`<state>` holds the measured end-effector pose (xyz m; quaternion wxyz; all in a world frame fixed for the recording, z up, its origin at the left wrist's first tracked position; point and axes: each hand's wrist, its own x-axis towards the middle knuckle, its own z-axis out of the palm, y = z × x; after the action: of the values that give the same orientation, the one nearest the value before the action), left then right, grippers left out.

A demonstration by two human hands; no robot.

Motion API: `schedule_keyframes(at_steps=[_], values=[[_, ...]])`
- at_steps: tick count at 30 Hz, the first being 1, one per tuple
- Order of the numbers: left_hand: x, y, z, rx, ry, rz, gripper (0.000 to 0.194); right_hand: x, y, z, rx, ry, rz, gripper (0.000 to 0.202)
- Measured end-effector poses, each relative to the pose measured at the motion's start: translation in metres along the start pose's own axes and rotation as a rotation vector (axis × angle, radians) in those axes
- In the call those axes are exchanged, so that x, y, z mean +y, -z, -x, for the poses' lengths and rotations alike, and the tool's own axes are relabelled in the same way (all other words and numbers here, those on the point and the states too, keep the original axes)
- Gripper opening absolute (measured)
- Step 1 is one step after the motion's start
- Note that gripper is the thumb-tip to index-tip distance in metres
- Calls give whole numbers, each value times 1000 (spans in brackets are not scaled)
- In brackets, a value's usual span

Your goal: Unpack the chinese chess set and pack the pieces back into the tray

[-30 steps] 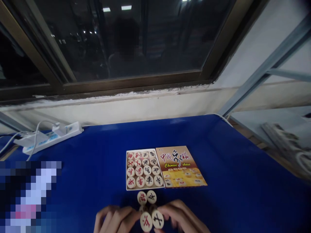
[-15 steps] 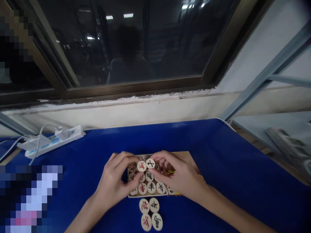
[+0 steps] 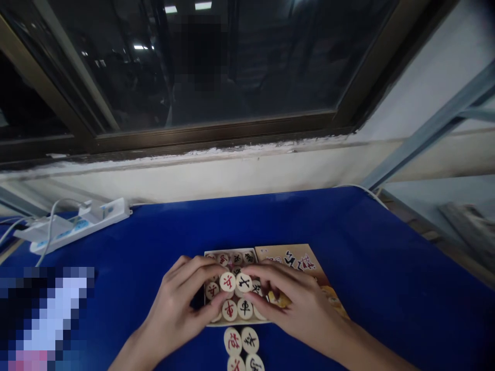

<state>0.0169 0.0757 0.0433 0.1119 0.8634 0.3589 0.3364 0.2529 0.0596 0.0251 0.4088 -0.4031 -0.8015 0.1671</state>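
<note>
Over an open box of round chess pieces, my left hand pinches a piece with a red character between thumb and fingers. My right hand pinches a piece with a black character the same way. The two held pieces sit side by side, edges touching or nearly so. Rows of red and black pieces show in the box around my fingers. In front of the box, on the blue table, lie a red piece and a black piece, with two more below, cut by the frame edge.
The box lid with printed characters lies right of the box, partly under my right hand. A white power strip with cables is at the left on the blue table. Behind stand a wall and a dark window; a metal frame rises at right.
Both hands have moved lower in the view with their pieces, toward the box's front rows. The view has shifted, and more of the lid and the back row shows.
</note>
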Motion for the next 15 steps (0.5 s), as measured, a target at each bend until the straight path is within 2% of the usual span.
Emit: schedule_keyframes(at_steps=[5,12,15], values=[[-1,2,-2,-11,2,28,19,-3,5,-3,-6,26,10,22],[-25,16,-4,-149,95,-30,15,27,11,-9,-83,-34,128,15],[-31,16,-1,-217,133,-68,16,31,14,-12,-140,-40,173,13]])
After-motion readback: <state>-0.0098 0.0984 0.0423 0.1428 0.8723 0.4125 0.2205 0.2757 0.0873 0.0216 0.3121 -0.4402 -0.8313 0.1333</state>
